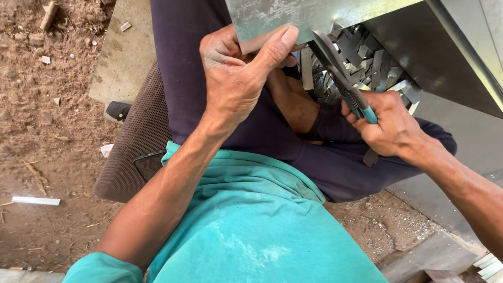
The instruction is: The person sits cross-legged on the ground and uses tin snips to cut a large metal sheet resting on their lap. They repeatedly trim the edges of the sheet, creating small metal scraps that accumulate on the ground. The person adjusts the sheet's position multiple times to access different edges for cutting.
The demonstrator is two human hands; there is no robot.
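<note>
My left hand (236,78) grips the lower edge of a grey metal sheet (293,15), thumb pressed on its face. My right hand (390,123) is closed on the teal handles of metal snips (340,78), whose dark blades point up toward the sheet's edge just right of my left thumb. Beneath the blades lies a pile of several cut metal strips (367,63) on the ground by my bare foot (296,102). I sit cross-legged in dark trousers and a teal shirt.
A large bent metal panel (450,57) slopes along the right side. A brown cushion (136,136) with a dark phone (149,163) on it lies under me. Dirt ground with debris and a white strip (35,200) spreads left. Wood planks (435,257) sit bottom right.
</note>
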